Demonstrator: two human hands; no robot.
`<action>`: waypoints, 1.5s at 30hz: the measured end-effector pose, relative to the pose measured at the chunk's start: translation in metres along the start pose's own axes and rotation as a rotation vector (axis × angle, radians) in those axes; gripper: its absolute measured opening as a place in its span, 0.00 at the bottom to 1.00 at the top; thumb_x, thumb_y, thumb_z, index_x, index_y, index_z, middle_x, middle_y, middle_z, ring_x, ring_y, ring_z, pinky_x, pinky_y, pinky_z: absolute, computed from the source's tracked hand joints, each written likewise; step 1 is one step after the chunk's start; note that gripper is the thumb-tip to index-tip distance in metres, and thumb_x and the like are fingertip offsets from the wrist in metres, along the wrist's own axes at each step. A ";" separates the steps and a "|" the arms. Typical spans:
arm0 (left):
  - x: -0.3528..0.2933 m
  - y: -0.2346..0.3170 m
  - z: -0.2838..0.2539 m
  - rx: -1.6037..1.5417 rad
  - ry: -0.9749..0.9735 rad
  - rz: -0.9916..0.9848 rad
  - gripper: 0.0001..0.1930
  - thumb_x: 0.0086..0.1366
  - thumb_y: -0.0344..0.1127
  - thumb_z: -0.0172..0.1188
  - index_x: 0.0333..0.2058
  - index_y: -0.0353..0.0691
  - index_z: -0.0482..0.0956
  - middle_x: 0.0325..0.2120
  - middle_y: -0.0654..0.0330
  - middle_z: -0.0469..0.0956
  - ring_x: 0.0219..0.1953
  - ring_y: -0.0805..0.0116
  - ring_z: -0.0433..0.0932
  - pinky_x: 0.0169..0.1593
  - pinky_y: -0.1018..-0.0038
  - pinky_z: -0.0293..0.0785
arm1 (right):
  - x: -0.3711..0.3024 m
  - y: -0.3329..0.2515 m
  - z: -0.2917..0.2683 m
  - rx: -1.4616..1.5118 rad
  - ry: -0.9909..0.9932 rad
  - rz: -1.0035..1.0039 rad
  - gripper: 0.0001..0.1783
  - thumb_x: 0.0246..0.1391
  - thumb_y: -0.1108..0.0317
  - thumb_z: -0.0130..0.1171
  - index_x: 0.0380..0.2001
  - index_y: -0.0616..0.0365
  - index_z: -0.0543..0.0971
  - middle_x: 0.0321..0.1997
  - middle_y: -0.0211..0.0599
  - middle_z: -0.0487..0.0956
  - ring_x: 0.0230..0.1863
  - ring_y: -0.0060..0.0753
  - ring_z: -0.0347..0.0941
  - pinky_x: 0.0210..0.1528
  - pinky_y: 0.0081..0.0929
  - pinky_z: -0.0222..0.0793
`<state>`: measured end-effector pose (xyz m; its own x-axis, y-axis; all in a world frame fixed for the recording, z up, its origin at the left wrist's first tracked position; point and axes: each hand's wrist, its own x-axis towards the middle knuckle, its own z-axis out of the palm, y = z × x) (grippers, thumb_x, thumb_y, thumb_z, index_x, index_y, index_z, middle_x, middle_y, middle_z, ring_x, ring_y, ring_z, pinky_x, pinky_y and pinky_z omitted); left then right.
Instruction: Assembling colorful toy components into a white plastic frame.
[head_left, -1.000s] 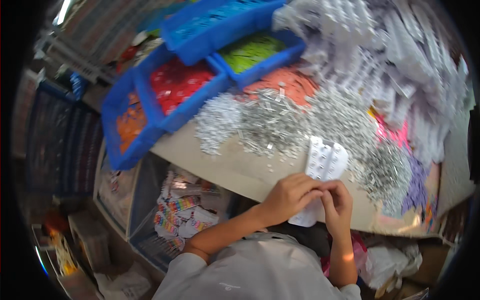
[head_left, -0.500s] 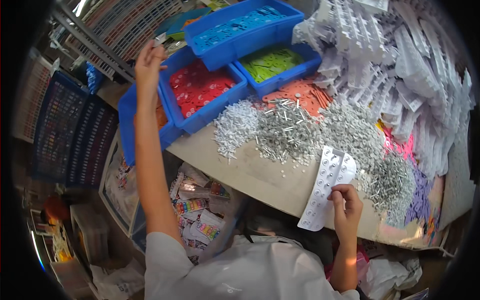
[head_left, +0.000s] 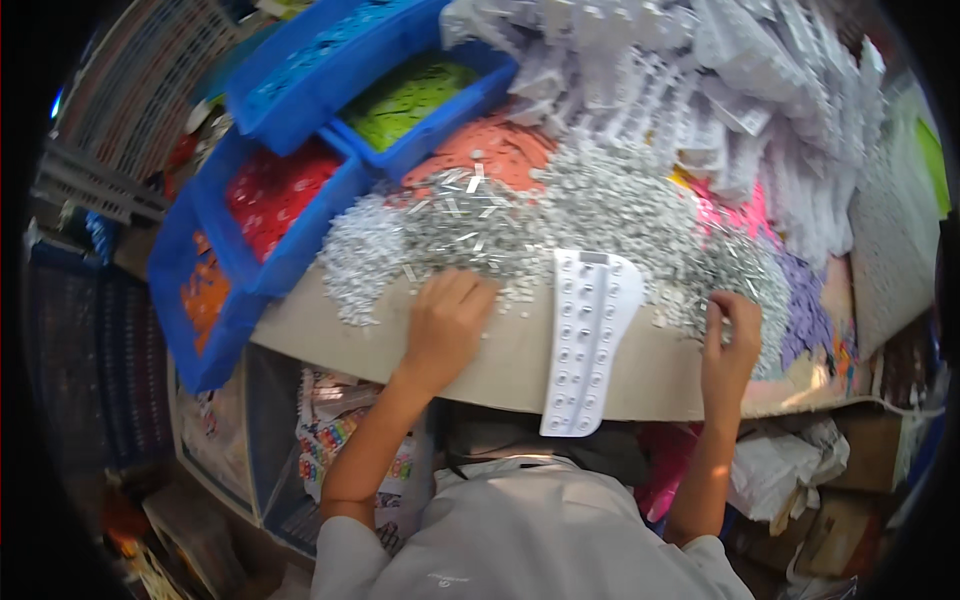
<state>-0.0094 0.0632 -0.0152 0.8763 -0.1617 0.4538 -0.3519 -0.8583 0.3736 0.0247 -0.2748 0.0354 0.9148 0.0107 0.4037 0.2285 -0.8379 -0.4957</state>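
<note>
A long white plastic base [head_left: 590,345] with two rows of ringed holes and a middle channel lies on the table in front of me, untouched by either hand. My left hand [head_left: 452,325] is lowered at the near edge of a heap of silver pins [head_left: 450,225]. Its fingers are bent together and their tips are hidden, so whatever they hold cannot be seen. At the right, my right hand [head_left: 733,335] has thumb and fingers pinched beside a pile of small metal screws or pins [head_left: 745,275]; anything between them is too small to name.
Small white pieces [head_left: 360,260] and grey-white rings [head_left: 620,205] lie heaped across the table. Blue bins [head_left: 310,235] hold red, orange, green and blue flat pieces. Many white plastic parts [head_left: 640,80] are stacked at the back right. Purple pieces [head_left: 805,305] lie at the far right.
My left hand has come down from beyond the bins to the pin heap. My right hand has let go of the white base and moved right to the small metal pile. The view has shifted.
</note>
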 end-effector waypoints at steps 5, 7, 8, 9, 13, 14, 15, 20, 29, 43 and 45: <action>0.009 -0.006 0.013 0.118 -0.155 -0.036 0.10 0.58 0.27 0.66 0.39 0.42 0.81 0.35 0.59 0.73 0.43 0.58 0.73 0.48 0.63 0.67 | -0.003 0.020 0.008 -0.096 -0.060 -0.015 0.05 0.55 0.77 0.62 0.36 0.60 0.80 0.38 0.41 0.77 0.45 0.46 0.71 0.51 0.38 0.65; 0.012 -0.007 0.012 0.100 -0.159 -0.016 0.09 0.58 0.28 0.66 0.39 0.41 0.81 0.36 0.59 0.75 0.44 0.57 0.74 0.50 0.62 0.67 | -0.006 0.023 0.013 -0.118 -0.082 -0.040 0.06 0.55 0.78 0.62 0.36 0.60 0.81 0.37 0.40 0.77 0.44 0.46 0.70 0.50 0.38 0.65; 0.014 -0.004 0.011 0.096 -0.160 -0.013 0.09 0.58 0.28 0.66 0.39 0.41 0.81 0.36 0.59 0.75 0.44 0.57 0.74 0.50 0.62 0.67 | -0.007 0.025 0.017 -0.107 -0.083 -0.030 0.07 0.54 0.78 0.62 0.37 0.60 0.81 0.37 0.39 0.77 0.43 0.46 0.70 0.50 0.39 0.64; 0.016 -0.001 0.008 0.054 -0.103 -0.007 0.09 0.58 0.27 0.66 0.38 0.40 0.81 0.36 0.58 0.76 0.43 0.57 0.75 0.48 0.63 0.68 | -0.006 0.026 0.020 -0.109 -0.082 -0.028 0.07 0.54 0.78 0.62 0.37 0.60 0.81 0.37 0.39 0.77 0.43 0.46 0.70 0.50 0.39 0.64; 0.014 0.015 -0.005 -0.266 0.052 -0.125 0.09 0.58 0.22 0.67 0.38 0.35 0.82 0.34 0.56 0.81 0.36 0.59 0.77 0.41 0.67 0.72 | 0.008 0.025 0.029 -0.180 -0.037 -0.162 0.07 0.52 0.78 0.63 0.36 0.59 0.82 0.39 0.37 0.77 0.44 0.45 0.71 0.51 0.40 0.65; 0.014 0.021 -0.010 -0.266 0.051 -0.125 0.09 0.58 0.22 0.67 0.38 0.35 0.82 0.34 0.56 0.81 0.36 0.59 0.77 0.41 0.67 0.72 | 0.013 0.025 0.031 -0.231 -0.038 -0.208 0.07 0.52 0.77 0.63 0.36 0.58 0.82 0.40 0.37 0.77 0.45 0.44 0.71 0.51 0.40 0.65; 0.014 0.028 -0.014 -0.328 0.075 -0.112 0.08 0.59 0.21 0.67 0.38 0.34 0.82 0.32 0.56 0.81 0.34 0.61 0.78 0.39 0.68 0.73 | 0.017 0.027 0.033 -0.231 -0.038 -0.207 0.07 0.52 0.77 0.63 0.36 0.58 0.82 0.40 0.37 0.77 0.45 0.44 0.71 0.51 0.40 0.65; 0.002 0.051 -0.023 -0.535 0.048 -0.204 0.07 0.60 0.21 0.67 0.38 0.33 0.83 0.31 0.58 0.83 0.34 0.65 0.79 0.39 0.72 0.74 | 0.021 0.042 0.043 -0.397 -0.079 -0.255 0.07 0.50 0.74 0.66 0.34 0.56 0.81 0.44 0.35 0.77 0.48 0.43 0.71 0.54 0.41 0.64; -0.024 0.059 -0.011 -0.732 -0.016 -0.415 0.07 0.59 0.25 0.70 0.36 0.35 0.83 0.31 0.61 0.80 0.35 0.69 0.76 0.40 0.75 0.69 | -0.004 0.024 0.010 0.151 0.077 0.200 0.12 0.59 0.78 0.59 0.46 0.59 0.80 0.37 0.33 0.77 0.40 0.28 0.72 0.48 0.28 0.66; -0.024 0.080 0.016 -0.800 -0.046 -0.372 0.07 0.55 0.23 0.72 0.33 0.35 0.85 0.31 0.60 0.83 0.36 0.65 0.77 0.42 0.70 0.73 | -0.057 -0.058 0.040 0.606 -0.301 0.142 0.05 0.56 0.81 0.62 0.36 0.64 0.80 0.38 0.37 0.81 0.42 0.30 0.77 0.47 0.27 0.71; -0.025 0.083 0.019 -0.742 -0.012 -0.276 0.07 0.54 0.24 0.73 0.32 0.35 0.84 0.30 0.60 0.83 0.36 0.63 0.77 0.42 0.69 0.73 | -0.056 -0.062 0.047 0.469 -0.275 -0.018 0.07 0.51 0.83 0.64 0.34 0.64 0.81 0.36 0.38 0.81 0.41 0.35 0.76 0.46 0.29 0.71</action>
<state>-0.0543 -0.0131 -0.0111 0.9660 0.0010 0.2587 -0.2448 -0.3200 0.9153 -0.0252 -0.1981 0.0073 0.9485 0.2173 0.2304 0.3112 -0.5038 -0.8059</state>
